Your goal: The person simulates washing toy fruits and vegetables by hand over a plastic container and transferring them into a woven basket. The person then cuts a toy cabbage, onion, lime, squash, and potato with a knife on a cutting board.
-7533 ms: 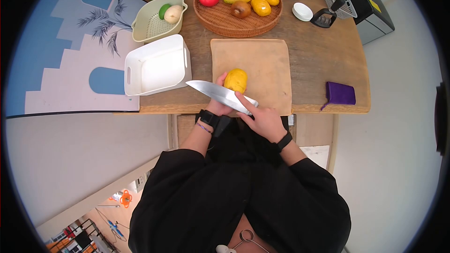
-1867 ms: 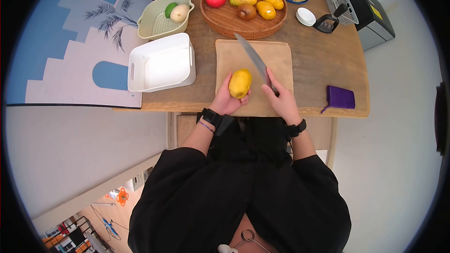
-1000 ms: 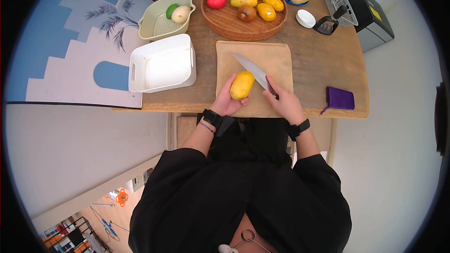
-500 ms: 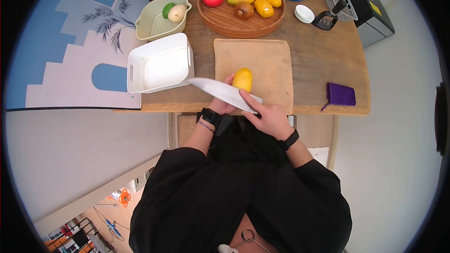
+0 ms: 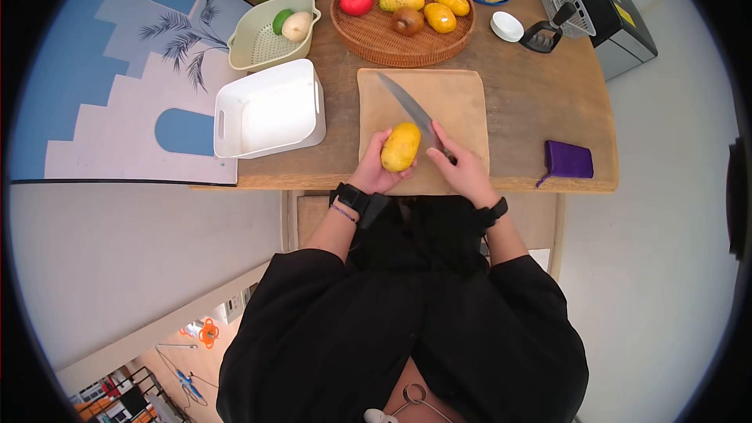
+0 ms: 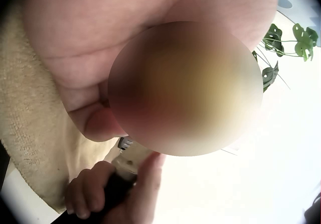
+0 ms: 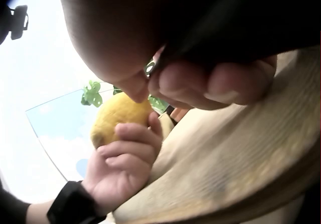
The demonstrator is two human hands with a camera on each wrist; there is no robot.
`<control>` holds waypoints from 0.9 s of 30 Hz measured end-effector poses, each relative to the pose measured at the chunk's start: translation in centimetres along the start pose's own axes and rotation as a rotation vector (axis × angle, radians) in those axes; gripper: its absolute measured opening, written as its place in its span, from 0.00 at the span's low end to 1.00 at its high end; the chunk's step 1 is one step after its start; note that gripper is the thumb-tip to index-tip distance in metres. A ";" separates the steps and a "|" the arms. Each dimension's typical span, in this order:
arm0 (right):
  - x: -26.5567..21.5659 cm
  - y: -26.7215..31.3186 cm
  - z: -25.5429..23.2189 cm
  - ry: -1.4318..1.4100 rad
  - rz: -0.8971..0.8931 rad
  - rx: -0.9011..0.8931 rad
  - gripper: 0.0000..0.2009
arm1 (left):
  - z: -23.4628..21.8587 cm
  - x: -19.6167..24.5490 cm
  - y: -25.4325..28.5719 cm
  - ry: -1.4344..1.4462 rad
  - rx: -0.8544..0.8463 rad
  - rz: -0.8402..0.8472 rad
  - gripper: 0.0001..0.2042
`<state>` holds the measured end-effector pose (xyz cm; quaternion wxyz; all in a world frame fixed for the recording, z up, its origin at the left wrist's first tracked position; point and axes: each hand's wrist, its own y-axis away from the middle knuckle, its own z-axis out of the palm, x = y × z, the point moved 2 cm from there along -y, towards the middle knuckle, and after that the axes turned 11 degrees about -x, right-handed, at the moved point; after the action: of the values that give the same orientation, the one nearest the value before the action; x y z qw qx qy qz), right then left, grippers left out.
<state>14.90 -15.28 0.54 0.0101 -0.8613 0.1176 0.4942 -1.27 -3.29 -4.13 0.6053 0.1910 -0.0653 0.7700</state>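
My left hand (image 5: 374, 173) holds a yellow potato (image 5: 401, 148) with a bumpy skin over the front of the tan cutting mat (image 5: 462, 102). In the right wrist view the fingers of my left hand (image 7: 123, 166) curl round the potato (image 7: 118, 116); a blurred round patch covers much of it in the left wrist view. To the right, my right hand (image 5: 468, 175) grips a kitchen knife (image 5: 409, 106) by its dark handle. The blade slants up and left over the mat, beside the potato and pointing away from me.
A wicker tray (image 5: 360, 43) behind the mat holds yellow potatoes, red round things and a brown one. On the left stand a white bin (image 5: 270, 110) and a pale green colander (image 5: 254, 39). A purple pouch (image 5: 569, 160) lies right, a white bowl (image 5: 507, 27) behind.
Half a second ago the knife lay across in front of the potato, tip to the left; now it stands right of it, tip away. My right hand has moved slightly right, the potato slightly nearer.
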 end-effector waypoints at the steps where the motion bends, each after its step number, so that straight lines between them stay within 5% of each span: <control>1: 0.6 -0.1 -0.3 -0.001 -0.002 -0.002 0.31 | 0.5 -0.1 0.2 -0.007 0.154 0.011 0.29; 5: 0.8 -0.2 -0.4 0.141 0.094 0.019 0.31 | 0.1 -0.2 0.1 -0.060 0.124 0.034 0.29; 7: 0.1 0.1 -0.3 0.138 0.106 0.056 0.31 | -0.5 0.1 -0.1 0.002 -0.071 0.044 0.26; 10: -0.9 1.2 0.4 0.064 0.004 0.101 0.32 | -1.8 -0.2 -0.3 0.041 -0.066 0.024 0.27; 12: -2.3 2.2 1.1 0.131 -0.280 0.153 0.34 | -1.7 -0.8 -0.1 0.060 0.072 0.049 0.28; 13: -3.0 2.7 0.9 0.134 -0.282 0.161 0.34 | -1.2 -0.5 -0.3 0.068 0.196 0.085 0.30; 15: -4.3 3.7 1.1 0.386 -0.202 -0.120 0.33 | -0.1 -0.3 -0.5 0.118 0.100 0.077 0.31; 19: -3.4 3.7 3.1 0.588 -0.239 -0.116 0.33 | -2.3 -0.1 -0.3 0.098 -0.072 -0.024 0.29; 23: -2.8 3.3 3.6 0.528 -0.308 -0.058 0.33 | -2.8 -0.5 -0.7 0.112 -0.010 0.108 0.30; 27: -2.0 2.2 2.8 0.419 -0.225 -0.025 0.33 | -1.5 -0.4 -0.6 0.188 0.122 0.030 0.29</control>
<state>11.10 -16.64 1.00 0.0299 -0.9528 0.0145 0.3017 -0.97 -3.03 -5.72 0.5843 0.1532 0.0359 0.7961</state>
